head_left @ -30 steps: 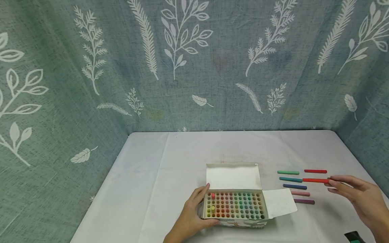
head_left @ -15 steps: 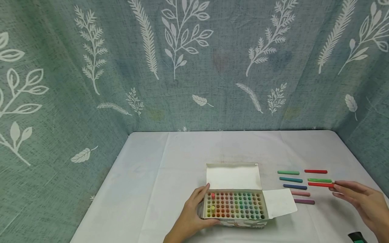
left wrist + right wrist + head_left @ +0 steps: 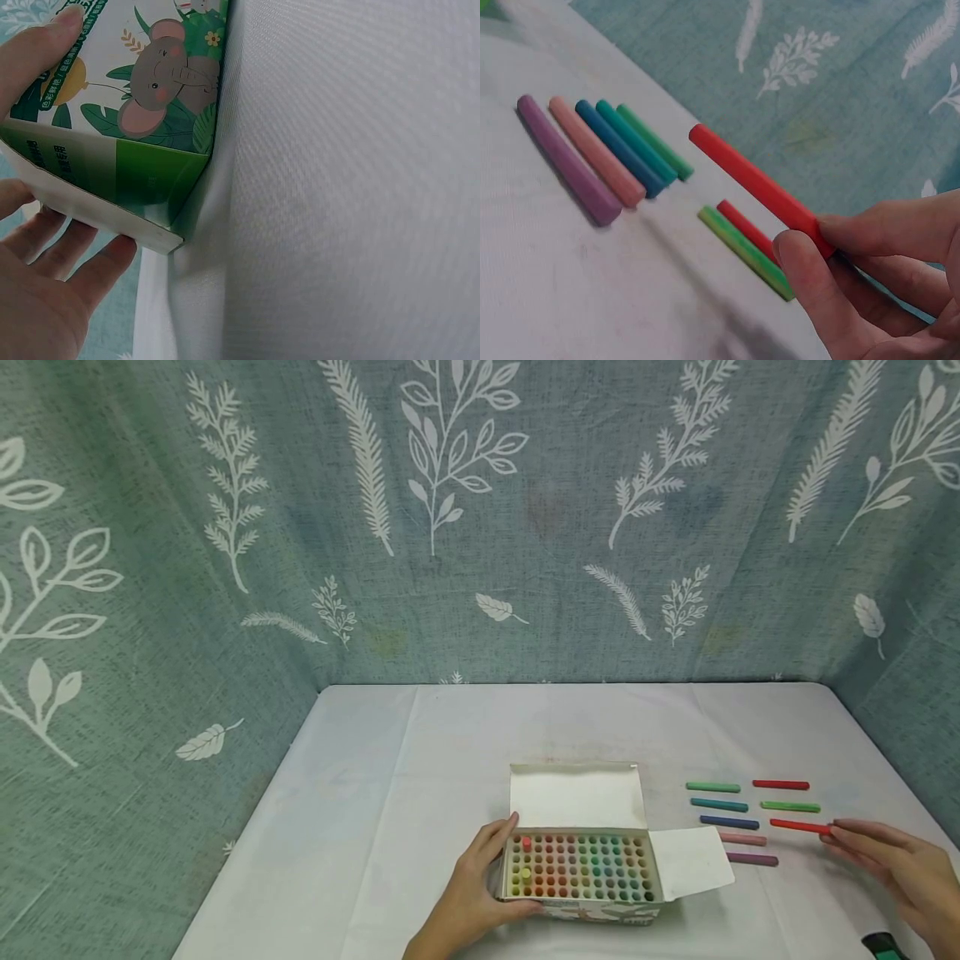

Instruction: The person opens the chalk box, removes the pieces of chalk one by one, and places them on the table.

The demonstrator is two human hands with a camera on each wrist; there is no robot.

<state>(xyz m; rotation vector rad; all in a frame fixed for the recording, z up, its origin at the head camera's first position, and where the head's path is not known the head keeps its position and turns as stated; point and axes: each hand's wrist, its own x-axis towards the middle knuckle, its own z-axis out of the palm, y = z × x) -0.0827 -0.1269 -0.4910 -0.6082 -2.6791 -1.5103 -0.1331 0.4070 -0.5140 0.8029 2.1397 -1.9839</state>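
In the head view my left hand (image 3: 468,889) grips the left end of an open chalk box (image 3: 600,912), thumb along its front side. An elephant is printed on this box (image 3: 154,180), seen in the left wrist view. Many holes fill its insert; a pinkish-red chalk (image 3: 527,843) and a yellow chalk (image 3: 527,874) stand out of the holes. My right hand (image 3: 896,864) pinches a red chalk stick (image 3: 757,180) by one end between thumb and fingers, over the table. A light green chalk (image 3: 791,807) and another red chalk (image 3: 781,785) lie just beyond.
Left of those lies a column of chalks: green (image 3: 713,787), teal (image 3: 719,805), blue (image 3: 729,822), pink (image 3: 744,839) and purple (image 3: 753,859). The box's side flap (image 3: 690,862) overlaps the column's near end. A leaf-patterned curtain (image 3: 480,527) surrounds the white table (image 3: 420,735).
My right hand has drawn the red chalk to the right and nearer, away from the teal chalk, so the light green chalk now shows fully. My left hand stays on the box.
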